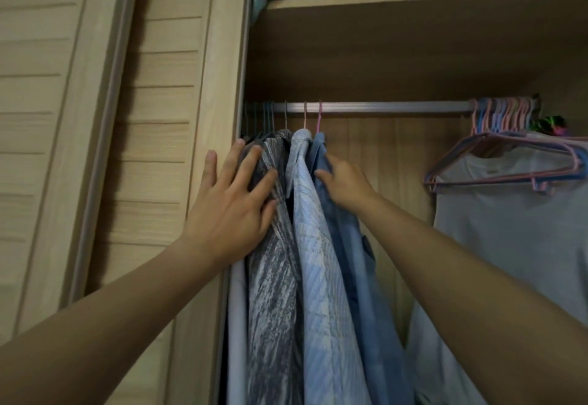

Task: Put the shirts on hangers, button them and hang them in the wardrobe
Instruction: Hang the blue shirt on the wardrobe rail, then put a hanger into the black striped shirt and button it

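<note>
The three shirts hang lengthwise from the rail [375, 107] at the wardrobe's left end, bracketed by the hands: the left hand [235, 201] presses spread fingers against the grey shirt [273, 277], while the right hand [345, 181] touches the dark blue shirt [356, 277], the light blue shirt [321, 277] between them.

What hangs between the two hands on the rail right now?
In the head view, the pale blue striped shirt hangs between the left hand on the grey patterned shirt and the right hand on the darker blue shirt.

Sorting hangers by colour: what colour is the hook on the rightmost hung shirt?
Pink; the hanger hook over the denim-blue shirt shows best in the head view.
</note>
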Available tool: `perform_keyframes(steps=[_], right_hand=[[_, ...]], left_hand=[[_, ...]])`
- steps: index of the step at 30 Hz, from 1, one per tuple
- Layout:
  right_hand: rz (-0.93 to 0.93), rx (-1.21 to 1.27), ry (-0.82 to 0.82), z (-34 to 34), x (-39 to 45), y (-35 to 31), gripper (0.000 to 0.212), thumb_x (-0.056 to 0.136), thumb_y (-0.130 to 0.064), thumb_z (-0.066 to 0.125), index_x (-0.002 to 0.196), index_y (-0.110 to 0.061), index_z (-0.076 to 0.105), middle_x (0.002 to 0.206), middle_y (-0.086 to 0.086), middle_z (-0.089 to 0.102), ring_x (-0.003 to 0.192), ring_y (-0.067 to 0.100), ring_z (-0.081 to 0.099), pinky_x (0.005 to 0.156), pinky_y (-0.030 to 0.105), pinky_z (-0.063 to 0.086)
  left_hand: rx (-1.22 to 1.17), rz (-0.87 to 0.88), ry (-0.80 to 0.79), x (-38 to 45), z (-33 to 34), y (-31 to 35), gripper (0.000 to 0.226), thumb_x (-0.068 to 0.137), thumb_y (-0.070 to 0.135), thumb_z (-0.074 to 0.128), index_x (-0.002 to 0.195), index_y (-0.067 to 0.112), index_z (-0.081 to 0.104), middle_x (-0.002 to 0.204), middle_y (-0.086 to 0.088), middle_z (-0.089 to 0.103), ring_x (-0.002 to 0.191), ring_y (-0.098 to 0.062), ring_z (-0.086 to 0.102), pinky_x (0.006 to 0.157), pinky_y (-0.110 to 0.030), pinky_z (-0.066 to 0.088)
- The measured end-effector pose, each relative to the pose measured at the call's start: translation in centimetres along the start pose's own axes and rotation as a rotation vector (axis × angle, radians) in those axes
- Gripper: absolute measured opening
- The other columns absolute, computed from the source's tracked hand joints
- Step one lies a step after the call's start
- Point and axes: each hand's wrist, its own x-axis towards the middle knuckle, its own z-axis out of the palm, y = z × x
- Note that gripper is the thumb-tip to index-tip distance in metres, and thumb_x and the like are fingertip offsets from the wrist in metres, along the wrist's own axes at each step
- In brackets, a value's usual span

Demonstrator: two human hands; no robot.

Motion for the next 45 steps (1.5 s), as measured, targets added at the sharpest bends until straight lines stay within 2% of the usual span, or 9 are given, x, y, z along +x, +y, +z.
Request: perform_keyframes(steps=[6,11,15,18,24,29,35,39,45], right_hand=[[-0.162,0.276,-0.020,1.8,-9.1,0.4,0.079,0.104,-0.043,0.048,0.162,-0.030,-0.004,0.170,-0.007,0.008,0.153,0.011,0.017,0.124,0.036,0.022],[-0.136,0.186,-0.122,6.0,-22.6,3.5,0.083,0.096,-0.071,0.034,0.158,-0.043,-0.013,0.166,-0.013,-0.020,0.153,0.002,-0.011,0.120,0.022,0.000],[-0.131,0.053,-0.324,9.8,-30.5,7.8,0.079,0.103,-0.053,0.040,0.154,-0.046,-0.020,0.167,-0.006,-0.021,0.155,0.020,0.003,0.122,0.038,0.019],[-0.080,-0.004,-0.517,12.4,-35.5,11.5,0.079,0.107,-0.035,0.043,0.158,-0.030,-0.018,0.168,-0.002,-0.020,0.154,0.027,0.015,0.119,0.042,0.031],[0.009,0.093,-0.827,13.5,-43.8,14.7,0.078,0.106,-0.041,0.040,0.160,-0.017,-0.011,0.170,0.004,-0.007,0.156,0.024,0.007,0.126,0.043,0.014],[0.077,0.268,-0.877,10.1,-47.0,13.3,0.078,0.105,-0.034,0.048,0.161,-0.014,-0.002,0.170,0.005,-0.003,0.155,0.028,0.011,0.124,0.040,0.016],[0.207,0.443,-0.817,4.7,-50.9,7.8,0.072,0.102,-0.022,0.051,0.161,-0.015,0.012,0.166,0.007,0.012,0.144,0.030,0.033,0.112,0.036,0.034],[-0.014,0.445,-0.717,3.3,-55.0,2.2,0.056,0.091,-0.011,0.058,0.146,-0.010,0.043,0.147,0.011,0.038,0.131,0.035,0.043,0.107,0.045,0.042],[-0.347,0.578,-1.038,-0.1,-63.6,-14.9,0.041,0.099,-0.015,0.049,0.139,-0.017,0.052,0.143,0.003,0.041,0.128,0.026,0.046,0.103,0.036,0.042]], left_hand=[[-0.128,-0.071,-0.091,-6.5,-0.5,4.0,0.067,0.102,0.061,0.026,0.156,0.023,0.038,0.158,-0.026,0.035,0.156,-0.039,0.007,0.125,-0.057,0.004],[-0.579,-0.340,-0.416,-18.7,-0.2,14.2,0.089,0.092,0.082,0.022,0.156,0.040,-0.023,0.171,-0.009,-0.008,0.155,-0.022,-0.022,0.123,-0.046,-0.017],[-0.662,-0.479,-0.491,-26.1,3.3,20.2,0.095,0.097,0.051,0.049,0.158,0.035,-0.023,0.169,-0.018,0.005,0.154,-0.038,0.016,0.119,-0.056,0.028],[-0.669,-0.613,-0.772,-31.2,5.0,22.2,0.094,0.104,0.037,0.042,0.145,0.039,-0.042,0.169,-0.014,0.002,0.143,-0.037,0.038,0.106,-0.043,0.045],[-0.537,-0.696,-1.125,-36.4,6.6,27.3,0.080,0.094,0.056,0.006,0.163,0.016,-0.001,0.169,-0.015,-0.012,0.153,-0.045,0.012,0.119,-0.054,0.029],[-0.530,-1.068,-1.042,-32.6,0.3,31.5,0.068,0.107,0.027,0.041,0.163,0.016,0.005,0.167,-0.018,0.011,0.151,-0.040,0.024,0.121,-0.051,0.026],[-0.403,-1.072,-1.202,-34.5,-9.3,31.8,0.054,0.106,0.030,0.043,0.155,0.011,0.031,0.155,-0.021,0.036,0.140,-0.041,0.040,0.112,-0.043,0.033],[-0.315,-1.117,-1.183,-38.0,-19.3,30.3,0.046,0.105,0.036,0.047,0.146,0.015,0.049,0.140,-0.012,0.056,0.124,-0.033,0.058,0.099,-0.035,0.048],[0.125,-1.324,-1.066,-45.0,-42.6,27.2,0.025,0.101,0.035,0.046,0.108,0.026,0.068,0.098,0.002,0.071,0.088,-0.023,0.067,0.073,-0.035,0.055]])
